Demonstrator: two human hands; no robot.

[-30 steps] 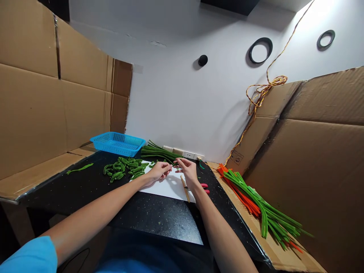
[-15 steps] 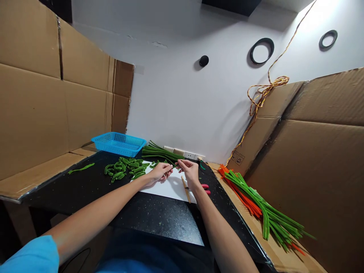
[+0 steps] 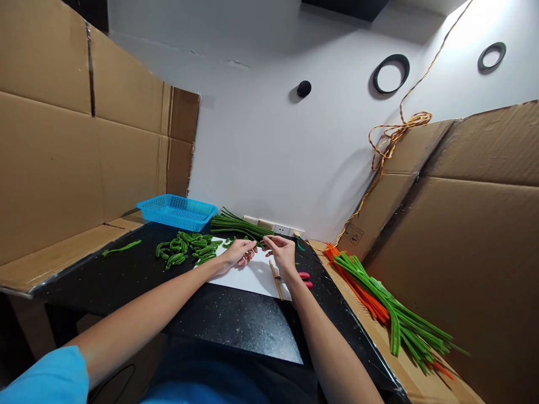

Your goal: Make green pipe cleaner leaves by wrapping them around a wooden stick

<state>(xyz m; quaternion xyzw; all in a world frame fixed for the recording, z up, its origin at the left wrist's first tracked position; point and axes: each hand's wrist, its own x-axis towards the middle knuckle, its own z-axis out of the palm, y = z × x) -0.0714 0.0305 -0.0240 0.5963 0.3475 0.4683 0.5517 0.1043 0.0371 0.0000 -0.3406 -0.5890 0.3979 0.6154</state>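
Over the white sheet [image 3: 255, 279], my left hand [image 3: 240, 253] and my right hand [image 3: 281, 251] face each other with fingertips pinched. A thin dark green pipe cleaner [image 3: 260, 244] spans the small gap between them; its ends are hidden by my fingers. Left of my left hand lies a pile of bent green pipe cleaner pieces [image 3: 185, 245]. Below my right hand a thin wooden stick [image 3: 276, 279] rests on the sheet, beside a tool with red handles [image 3: 305, 275], its front partly hidden by my wrist.
Behind the hands lies a bundle of long dark green pipe cleaners [image 3: 238, 225], beside a blue plastic basket [image 3: 177, 216]. Green [image 3: 391, 303] and orange pipe cleaners [image 3: 357, 285] lie on cardboard to the right. Cardboard walls [image 3: 126, 151] flank the black table [image 3: 236, 325].
My hands stay almost in place, with the fingertips slightly shifted around the pipe cleaner. The whole view has shifted a little.
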